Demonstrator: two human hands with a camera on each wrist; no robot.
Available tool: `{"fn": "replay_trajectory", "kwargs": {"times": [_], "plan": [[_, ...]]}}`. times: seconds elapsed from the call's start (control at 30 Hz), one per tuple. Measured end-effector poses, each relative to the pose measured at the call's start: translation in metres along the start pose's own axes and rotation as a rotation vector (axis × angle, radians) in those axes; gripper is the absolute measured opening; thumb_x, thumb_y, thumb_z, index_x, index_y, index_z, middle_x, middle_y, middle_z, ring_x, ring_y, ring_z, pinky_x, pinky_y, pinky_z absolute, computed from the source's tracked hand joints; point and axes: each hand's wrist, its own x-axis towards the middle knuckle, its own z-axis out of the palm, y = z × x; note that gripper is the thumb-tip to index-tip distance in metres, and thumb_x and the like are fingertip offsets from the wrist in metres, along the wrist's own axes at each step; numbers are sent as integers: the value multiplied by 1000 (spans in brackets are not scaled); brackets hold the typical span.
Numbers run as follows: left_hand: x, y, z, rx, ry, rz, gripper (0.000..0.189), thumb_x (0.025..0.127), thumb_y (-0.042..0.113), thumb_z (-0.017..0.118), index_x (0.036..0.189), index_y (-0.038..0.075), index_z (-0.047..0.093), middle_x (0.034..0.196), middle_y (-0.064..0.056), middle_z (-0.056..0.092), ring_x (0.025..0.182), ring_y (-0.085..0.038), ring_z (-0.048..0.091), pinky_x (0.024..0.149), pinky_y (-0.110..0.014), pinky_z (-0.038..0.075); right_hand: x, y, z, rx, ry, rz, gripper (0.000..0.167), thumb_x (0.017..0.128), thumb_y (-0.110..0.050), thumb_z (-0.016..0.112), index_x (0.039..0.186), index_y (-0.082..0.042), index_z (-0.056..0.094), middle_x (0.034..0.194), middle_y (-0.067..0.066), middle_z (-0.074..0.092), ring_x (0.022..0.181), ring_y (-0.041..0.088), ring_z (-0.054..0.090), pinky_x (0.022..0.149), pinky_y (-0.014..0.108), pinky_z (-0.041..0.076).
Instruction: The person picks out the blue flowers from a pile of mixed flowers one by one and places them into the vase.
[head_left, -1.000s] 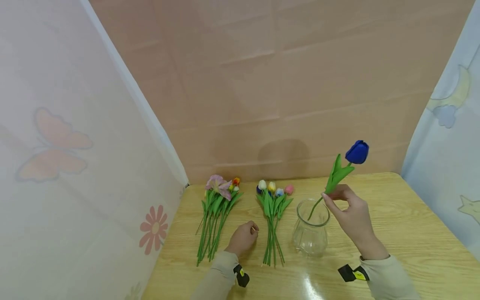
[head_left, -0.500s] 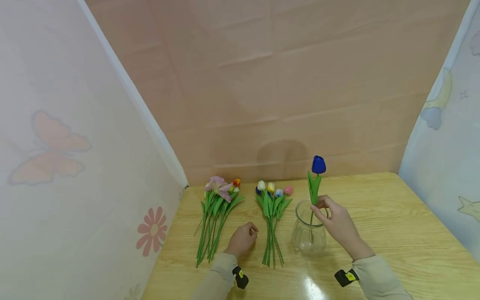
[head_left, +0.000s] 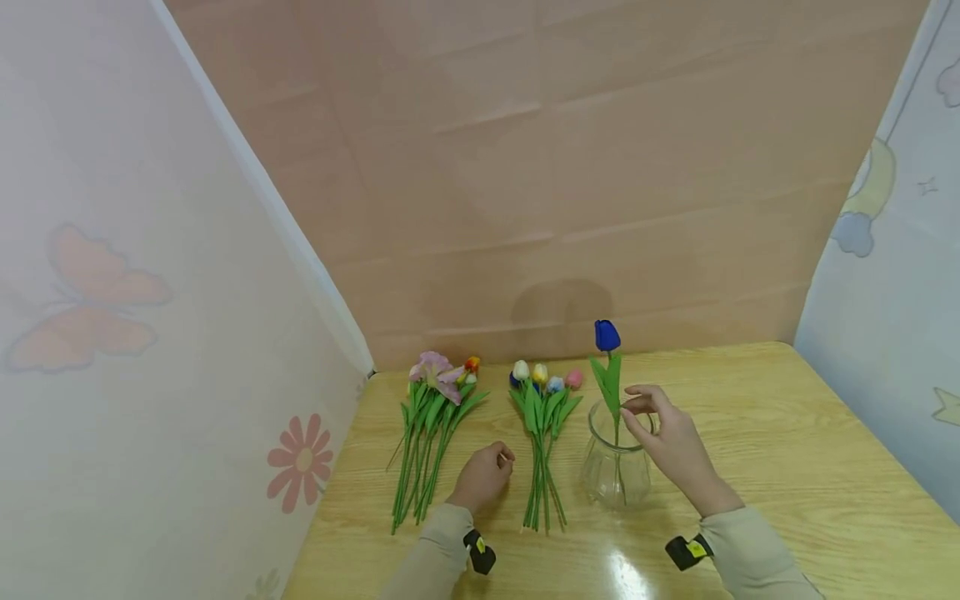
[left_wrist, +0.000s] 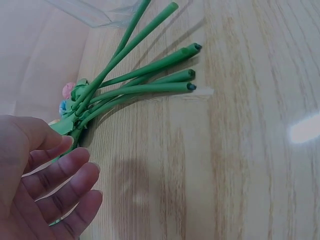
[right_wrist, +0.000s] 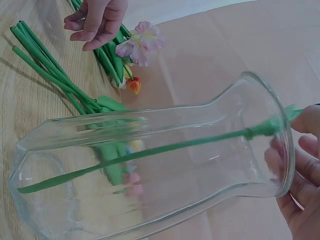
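Note:
A blue tulip (head_left: 607,336) with green leaves stands in the clear glass vase (head_left: 617,475), tilted slightly left. In the right wrist view its stem (right_wrist: 165,148) runs down to the vase's bottom. My right hand (head_left: 672,442) is at the rim beside the leaves, thumb and fingers parted, not gripping the tulip. My left hand (head_left: 483,477) rests near the table between two flower bunches, fingers loosely curled with nothing in them. Nearest to it lies a bunch of tulips (head_left: 542,442) in white, yellow, blue and pink; their stem ends (left_wrist: 187,75) show in the left wrist view.
Another bunch of flowers (head_left: 431,442), with a large pale purple bloom and a red-orange tulip, lies left on the wooden table (head_left: 787,467). A tan cloth (head_left: 480,208) hangs behind the table, and printed white cloths (head_left: 187,333) flank it.
My right hand has moved left and lowered the blue tulip into the vase, then let go of it. The tulip now leans left. My left hand has stayed in place.

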Motion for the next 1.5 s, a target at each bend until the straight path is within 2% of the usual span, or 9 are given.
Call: {"fn": "replay_trajectory", "kwargs": {"times": [0.27,0.6,0.73,0.9,1.0,1.07,1.17,1.23,1.5], "plan": [[-1,0,-1,-13,0,1,15,99,15,53,106,7,64,76,7,58,61,-8,50,55,-27,41,1,1,-9,33,63,-3,29,88,-5,69,116,-4,59,100,5,69,89,-10,54,69,12,47],[-2,-1,-2,-12,20,-1,15,98,16,54,106,8,64,77,6,58,61,-7,50,54,-26,41,0,26,-33,35,151,90,22,95,-7,61,116,-1,59,100,12,68,87,-22,45,65,6,40],[-3,-3,-2,-5,21,-3,15,98,17,55,105,8,64,76,6,59,60,-6,50,55,-25,41,-8,42,-33,55,29,110,26,97,-10,58,121,-1,56,105,14,67,90,-22,45,72,4,41],[-5,-1,-2,-23,10,-11,15,99,16,54,106,7,64,77,5,59,62,-7,51,56,-25,42,-26,60,-26,185,-278,106,49,98,-13,56,144,-5,38,131,21,54,111,-17,41,87,20,47],[-5,1,-3,-29,9,-8,15,99,16,54,106,7,64,77,5,58,62,-7,51,56,-26,42,-37,66,-21,257,-420,132,61,99,-13,55,151,-6,24,141,26,43,123,-4,40,93,43,48],[-5,2,-4,-30,9,-7,15,99,16,55,106,7,64,77,5,58,63,-7,51,56,-26,42,-42,66,-17,289,-484,166,67,98,-15,55,153,-4,17,143,30,37,132,15,40,95,58,43],[-3,3,-3,-15,11,3,14,98,15,55,105,7,64,77,6,59,62,-6,51,56,-25,42,-47,66,-10,315,-551,233,77,96,-20,59,153,-3,10,146,36,28,130,53,35,94,68,37],[-2,3,-2,-3,8,5,13,98,15,55,105,8,65,77,6,59,63,-5,51,57,-25,42,-49,65,-4,307,-578,268,86,94,-23,63,154,-3,5,146,40,23,126,65,29,91,72,36],[2,8,7,36,-19,27,11,96,13,57,102,9,65,75,5,59,60,-7,50,54,-25,41,-52,66,18,321,-518,244,96,86,-26,74,156,-14,10,152,31,24,130,63,26,93,77,27]]}}
